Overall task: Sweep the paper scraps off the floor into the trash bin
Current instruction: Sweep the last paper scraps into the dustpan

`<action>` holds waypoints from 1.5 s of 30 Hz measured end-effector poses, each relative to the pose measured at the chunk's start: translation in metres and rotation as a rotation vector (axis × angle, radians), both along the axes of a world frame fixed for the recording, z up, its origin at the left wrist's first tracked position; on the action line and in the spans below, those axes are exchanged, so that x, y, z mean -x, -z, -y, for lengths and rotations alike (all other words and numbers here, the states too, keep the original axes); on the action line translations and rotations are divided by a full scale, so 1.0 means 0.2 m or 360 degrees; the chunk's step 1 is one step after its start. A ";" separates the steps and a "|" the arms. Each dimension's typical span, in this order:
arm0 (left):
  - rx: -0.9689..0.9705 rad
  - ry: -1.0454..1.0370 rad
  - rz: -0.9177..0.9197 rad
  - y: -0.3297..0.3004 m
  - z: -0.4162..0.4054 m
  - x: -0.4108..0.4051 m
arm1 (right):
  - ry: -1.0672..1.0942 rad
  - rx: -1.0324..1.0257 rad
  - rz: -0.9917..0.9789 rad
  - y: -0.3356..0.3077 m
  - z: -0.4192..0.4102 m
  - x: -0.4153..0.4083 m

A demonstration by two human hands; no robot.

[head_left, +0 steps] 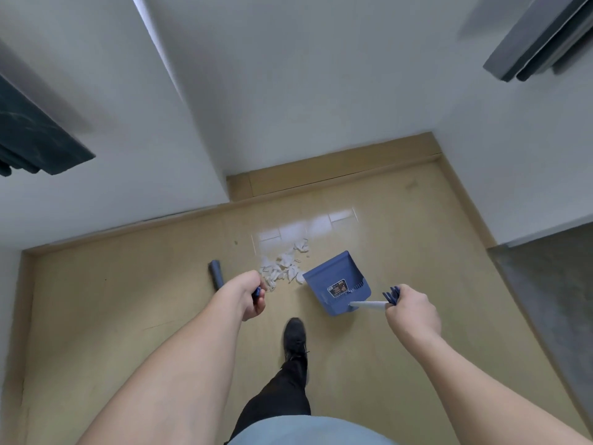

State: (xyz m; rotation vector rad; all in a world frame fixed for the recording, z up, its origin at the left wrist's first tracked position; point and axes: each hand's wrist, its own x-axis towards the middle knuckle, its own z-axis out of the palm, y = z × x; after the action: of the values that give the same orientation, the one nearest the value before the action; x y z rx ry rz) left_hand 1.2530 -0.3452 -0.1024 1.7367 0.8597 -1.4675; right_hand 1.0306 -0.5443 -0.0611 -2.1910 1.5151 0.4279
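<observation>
The paper scraps (284, 265) are gathered in a loose white heap on the floor (128, 300), lying ahead of both hands and between them. The heap is stretched from lower left to upper right, and its right end touches the open mouth of the blue dustpan (333, 281), which is set on the floor just to the right of it. The dustpan's white handle (369, 305) is gripped by the right hand (412, 313), fingers curled round its top end. The left hand (253, 297) is closed round the blue broom handle (256, 292); the broom head (215, 273) (only a grey-blue end is seen beyond the wrist) stands left of the heap, so the scraps lie between broom and pan. A sweep toward the right is judged to be what the next move needs. The floor is yellowish and glossy, with a light reflection behind the heap, and it is enclosed by white walls (305, 91). A black shoe (294, 338) is placed just behind the pan. No trash bin is seen.
</observation>
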 end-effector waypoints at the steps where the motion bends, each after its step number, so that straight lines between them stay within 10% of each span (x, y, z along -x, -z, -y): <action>1: -0.0004 0.0066 -0.0024 0.00 0.05 -0.02 | -0.0021 -0.0006 -0.0001 0.00 0.04 -0.03; 19: -0.0185 0.0953 0.0140 -0.02 0.60 0.22 | -0.0578 -0.0038 -0.0163 0.15 0.80 -0.09; 45: -0.0204 0.0013 -0.0006 -0.11 1.01 0.79 | -0.0984 -0.0171 -0.0268 0.40 1.25 0.20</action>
State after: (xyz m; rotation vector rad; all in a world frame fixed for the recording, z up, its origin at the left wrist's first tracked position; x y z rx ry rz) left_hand 1.0956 -0.5475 -0.0797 1.8328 0.9683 -1.4488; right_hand 0.9905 -0.7946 -0.1402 -2.5535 0.8258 0.8808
